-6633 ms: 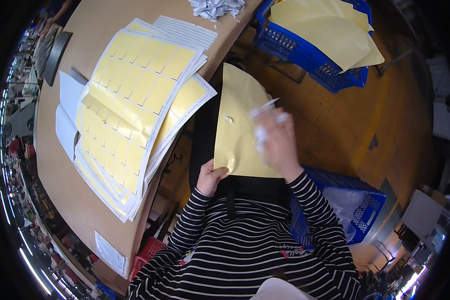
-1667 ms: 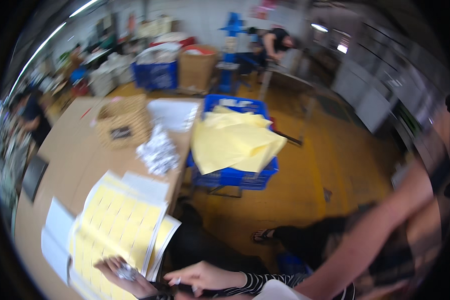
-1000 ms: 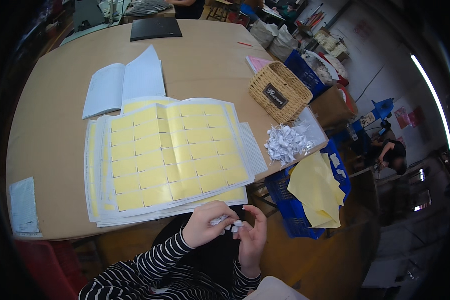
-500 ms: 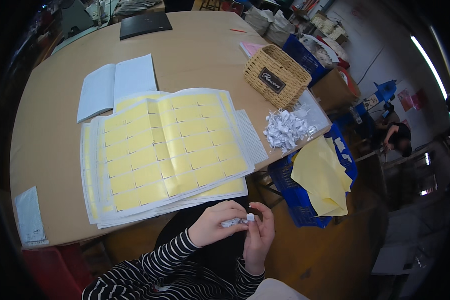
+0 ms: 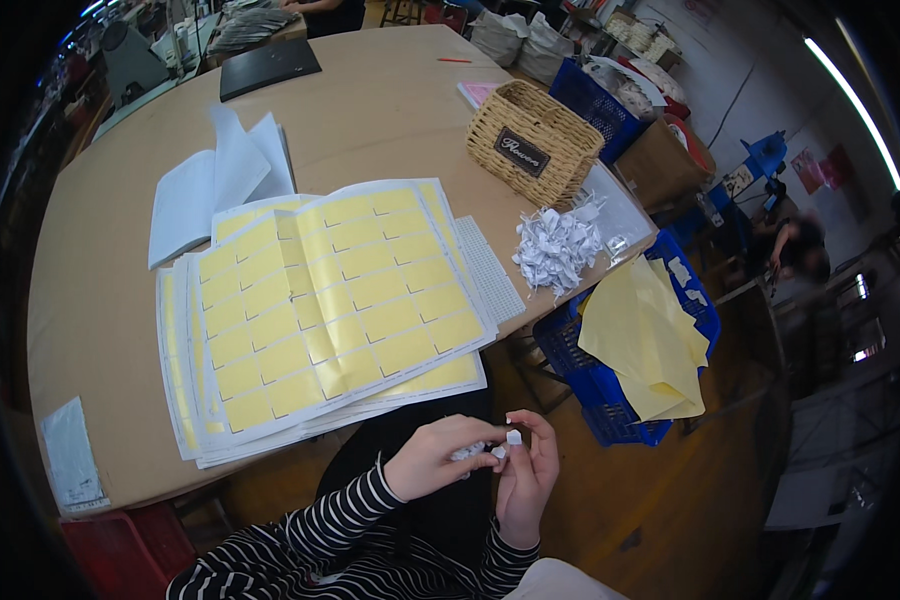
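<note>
My left hand [image 5: 440, 458] is closed round a small bunch of white labels [image 5: 467, 452], partly hidden by its fingers. Close beside it, my right hand [image 5: 528, 485] has its thumb raised, with a small white label [image 5: 514, 437] at the thumb tip. The index finger of that hand curls above the label. Both hands are low in front of the table, over my lap. On the table's right corner lies a loose pile of similar white labels [image 5: 558, 245].
Yellow printed sheets [image 5: 340, 300] are stacked at the table's near edge. An open notebook [image 5: 183, 205] lies behind them, a wicker basket [image 5: 535, 140] to the right. Beside the table, a blue crate [image 5: 610, 405] holds yellow paper [image 5: 640, 340]. A person [image 5: 798, 248] is at the far right.
The view has shifted a little. A notebook page now stands raised. Between my hands, the white label at my right thumb has come slightly away from the left-hand bunch.
</note>
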Demonstrator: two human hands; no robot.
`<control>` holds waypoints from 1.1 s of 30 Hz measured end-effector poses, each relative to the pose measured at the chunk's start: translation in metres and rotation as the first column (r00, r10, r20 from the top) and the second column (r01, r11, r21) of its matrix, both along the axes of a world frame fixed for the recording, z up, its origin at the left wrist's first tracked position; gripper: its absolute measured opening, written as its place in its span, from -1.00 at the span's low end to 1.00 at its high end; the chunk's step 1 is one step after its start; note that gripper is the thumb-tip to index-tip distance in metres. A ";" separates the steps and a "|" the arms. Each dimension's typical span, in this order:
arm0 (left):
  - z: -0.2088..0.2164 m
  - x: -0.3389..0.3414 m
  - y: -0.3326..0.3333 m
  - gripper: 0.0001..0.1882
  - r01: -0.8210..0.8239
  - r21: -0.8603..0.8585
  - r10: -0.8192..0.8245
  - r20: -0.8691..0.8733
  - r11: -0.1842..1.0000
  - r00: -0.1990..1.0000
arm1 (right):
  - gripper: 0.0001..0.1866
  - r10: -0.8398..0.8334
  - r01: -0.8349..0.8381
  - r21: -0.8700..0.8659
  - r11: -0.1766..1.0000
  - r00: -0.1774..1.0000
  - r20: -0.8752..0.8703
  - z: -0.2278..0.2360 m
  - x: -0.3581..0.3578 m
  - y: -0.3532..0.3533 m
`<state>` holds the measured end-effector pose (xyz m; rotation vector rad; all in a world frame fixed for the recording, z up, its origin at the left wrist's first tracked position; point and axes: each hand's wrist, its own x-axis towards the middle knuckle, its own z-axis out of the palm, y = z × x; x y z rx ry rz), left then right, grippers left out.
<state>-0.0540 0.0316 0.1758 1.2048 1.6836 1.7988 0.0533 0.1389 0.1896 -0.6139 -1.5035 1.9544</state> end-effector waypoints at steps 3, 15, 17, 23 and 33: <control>-0.003 0.000 0.003 -0.82 0.004 -0.019 -0.006 -0.080 1.000 0.997 | -0.67 0.001 -0.002 0.039 0.999 1.000 0.021 0.001 -0.001 -0.002; -0.009 -0.012 -0.009 -0.90 -0.078 0.163 -0.030 0.576 0.984 0.817 | -0.87 0.001 0.004 0.098 0.995 0.999 -0.042 0.004 0.008 0.006; -0.010 -0.012 -0.007 -0.88 0.019 0.182 -0.119 0.555 0.983 0.823 | -0.90 0.037 -0.031 0.187 0.982 0.999 -0.032 0.000 0.005 0.004; -0.002 0.011 0.003 -0.74 0.079 0.164 -0.147 0.460 0.983 0.876 | -0.90 0.027 -0.021 0.258 0.966 0.999 -0.019 -0.011 0.000 -0.002; 0.005 0.011 0.012 -0.79 0.015 0.092 -0.008 -0.075 0.996 0.997 | -0.72 0.023 -0.006 0.159 0.987 0.994 -0.106 -0.009 0.008 -0.004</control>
